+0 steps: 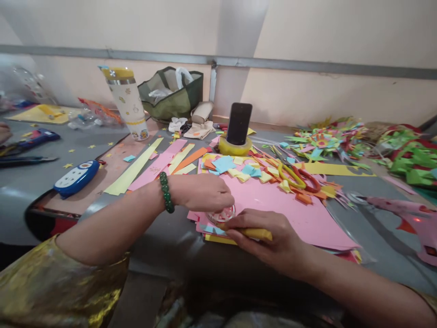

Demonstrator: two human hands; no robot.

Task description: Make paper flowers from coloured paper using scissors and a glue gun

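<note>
My left hand (213, 196), with a green bead bracelet (166, 192) on its wrist, is closed with the fingertips pointing down. They are at a small round clear container (223, 214) with red and white contents. What the fingers pinch, if anything, is hidden. Just right of the container, my right hand (269, 232) is closed around a long yellow piece (256, 233) whose kind I cannot make out. Both hands are over the near edge of a stack of pink paper sheets (273, 209). Scissors with yellow and red handles (292, 176) lie among paper scraps.
A pink glue gun (414, 218) with a lit red light lies at the right. A phone (239, 124) stands in a yellow tape roll (235, 146). At the left are a tumbler (126, 105), a blue-and-white power strip (77, 177) and paper strips (136, 168). Another person's hand (4, 132) shows at far left.
</note>
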